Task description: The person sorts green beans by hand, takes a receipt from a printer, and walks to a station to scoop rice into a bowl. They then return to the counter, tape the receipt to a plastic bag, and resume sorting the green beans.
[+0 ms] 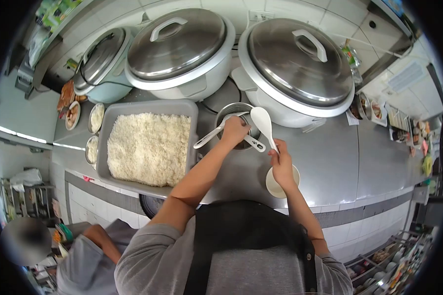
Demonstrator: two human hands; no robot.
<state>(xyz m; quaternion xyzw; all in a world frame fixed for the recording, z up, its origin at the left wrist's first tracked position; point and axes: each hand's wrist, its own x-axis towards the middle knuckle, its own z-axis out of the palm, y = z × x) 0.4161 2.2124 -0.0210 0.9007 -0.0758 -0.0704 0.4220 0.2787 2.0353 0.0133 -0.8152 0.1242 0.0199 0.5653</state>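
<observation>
My right hand (pixel 282 160) is closed round the handle of a white rice paddle (pixel 262 123), whose broad end points up and away from me. My left hand (pixel 235 130) is over a round metal pot (pixel 226 110), its fingers down among white-handled utensils (pixel 209 136) that rest in it; the fingertips are hidden. Under my right wrist stands a pale bowl (pixel 274 186), partly covered by the forearm. On the left, a grey tray (pixel 194 123) holds a wide bed of cooked white rice (pixel 150 147).
Three lidded cookers (pixel 179 44) line the back of the metal counter (pixel 330 162). Small bowls of rice (pixel 97 118) stand left of the tray. Food containers (pixel 376 110) sit at the far right. Another person (pixel 96 255) is at the lower left.
</observation>
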